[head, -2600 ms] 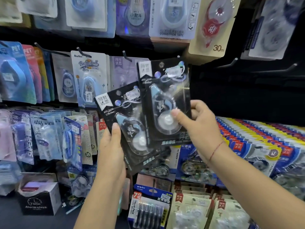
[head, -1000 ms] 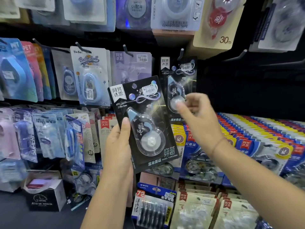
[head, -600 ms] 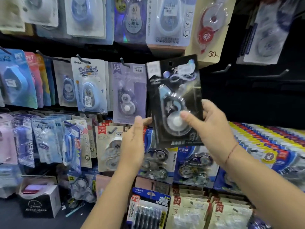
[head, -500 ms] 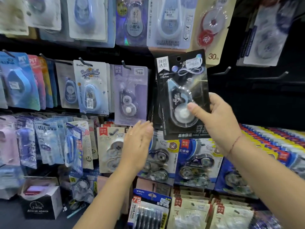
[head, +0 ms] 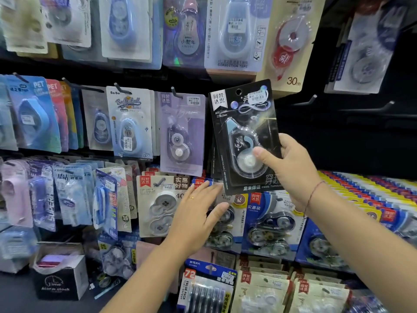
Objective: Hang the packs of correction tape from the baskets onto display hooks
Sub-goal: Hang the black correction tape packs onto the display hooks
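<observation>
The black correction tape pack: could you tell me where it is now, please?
The black pack is right of centre in the head view, gripped by the right hand, just right of the lilac pack and below the 30m pack.

Black correction-tape pack (head: 244,132): "22Mx5mm" — tan card (head: 291,71): "30m"; pale-blue pack (head: 129,123): "BoBo", "Basketball" — refill pack (head: 203,292): "72", "VALUE PACK".

Stationery shop: carded correction-tape packs (head: 181,134) in rows on display hooks (head: 312,99), price stickers (head: 193,101), more stock (head: 352,188) shelved below.
</observation>
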Demonstrator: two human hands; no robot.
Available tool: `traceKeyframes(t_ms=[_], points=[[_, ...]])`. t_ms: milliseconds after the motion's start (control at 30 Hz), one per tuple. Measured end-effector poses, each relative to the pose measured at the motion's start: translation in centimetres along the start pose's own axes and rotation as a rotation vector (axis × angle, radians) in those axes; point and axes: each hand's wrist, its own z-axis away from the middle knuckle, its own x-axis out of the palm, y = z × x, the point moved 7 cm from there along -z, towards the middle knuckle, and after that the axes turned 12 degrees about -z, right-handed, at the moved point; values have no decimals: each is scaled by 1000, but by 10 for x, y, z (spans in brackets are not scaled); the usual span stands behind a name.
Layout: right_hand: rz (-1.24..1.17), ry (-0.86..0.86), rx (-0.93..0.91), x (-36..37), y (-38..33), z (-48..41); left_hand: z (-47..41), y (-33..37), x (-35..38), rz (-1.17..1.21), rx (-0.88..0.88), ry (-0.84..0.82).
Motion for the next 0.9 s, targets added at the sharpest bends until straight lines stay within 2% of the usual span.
traceKeyframes(t_ms=[433, 633, 900], points=[[11, 68, 41, -1, 22, -5, 3, 0, 2, 43, -25, 27], [110, 84, 172, 5, 56, -50, 3, -1, 3, 47, -35, 37], [259, 104, 153, 26, 72, -50, 4, 0, 7, 53, -43, 77]])
